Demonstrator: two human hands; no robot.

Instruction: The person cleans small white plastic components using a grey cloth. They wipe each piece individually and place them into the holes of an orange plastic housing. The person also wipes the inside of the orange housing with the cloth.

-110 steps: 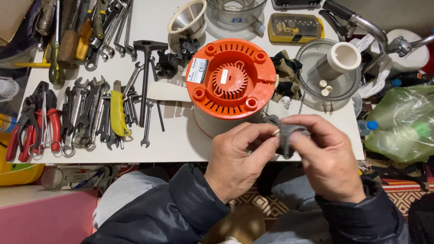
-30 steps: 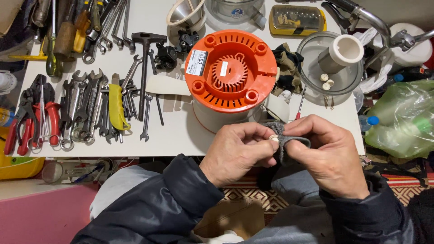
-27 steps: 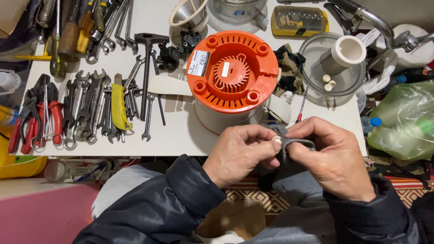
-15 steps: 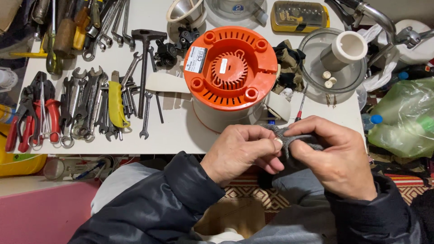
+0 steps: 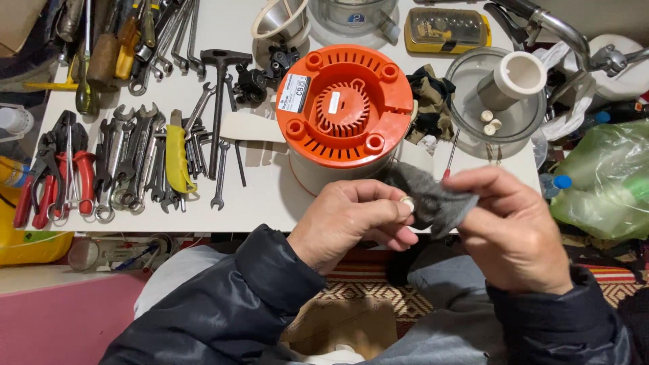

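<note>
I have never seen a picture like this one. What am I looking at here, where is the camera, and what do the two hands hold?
The camera sits on a person's head and looks down, so the two hands at the bottom are that person's own. There is no machine doing the work.

The left hand pinches a small pale round part at its fingertips. The right hand holds a grey cloth against that part.

Behind the hands is a white table. In its middle stands an orange and white appliance base, bottom side up. To the left lie wrenches, red-handled pliers and a hammer. To the right is a clear bowl with a white tube in it, and a green plastic bag beside the table.
</note>
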